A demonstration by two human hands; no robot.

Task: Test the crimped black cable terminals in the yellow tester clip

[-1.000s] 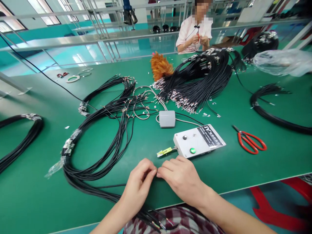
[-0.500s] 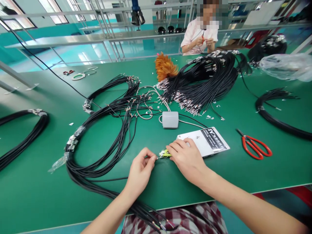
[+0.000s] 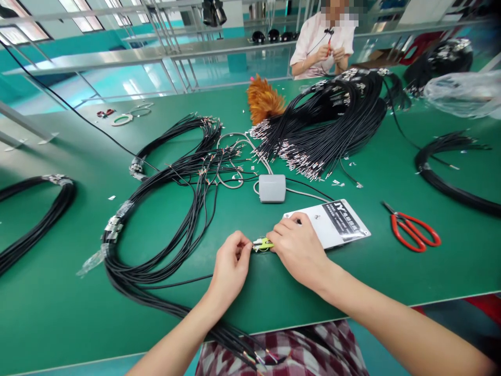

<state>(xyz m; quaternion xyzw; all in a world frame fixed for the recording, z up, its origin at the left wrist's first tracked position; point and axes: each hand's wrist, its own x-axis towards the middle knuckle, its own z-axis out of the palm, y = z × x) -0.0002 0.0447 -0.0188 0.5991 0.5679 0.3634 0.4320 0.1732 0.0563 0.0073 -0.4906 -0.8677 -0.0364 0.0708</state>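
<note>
My left hand (image 3: 231, 261) is closed in a pinch on the end of a thin black cable (image 3: 178, 284), which runs in from the left behind the wrist. Its fingertips are right beside the tip of a yellow-green clip (image 3: 267, 243). On the clip's other end, my right hand (image 3: 299, 248) is closed, with the fingers bent over it. That hand lies against a flat white box with a black label (image 3: 327, 230) and covers the box's left part. The wire tip between hand and clip is too small to make out clearly.
Bundled black cables (image 3: 113, 245) curve at left, their lower ends over the table edge. A larger cable heap (image 3: 332, 125) lies behind, near an orange feather duster (image 3: 264, 102). Red-handled scissors (image 3: 417, 232) lie right; a grey box (image 3: 272, 189) sits mid-table. A person (image 3: 323, 47) works opposite.
My left hand has moved slightly right and up, closing the small gap to the clip's tip. My right hand keeps its hold on the clip. The whole view has shifted a little.
</note>
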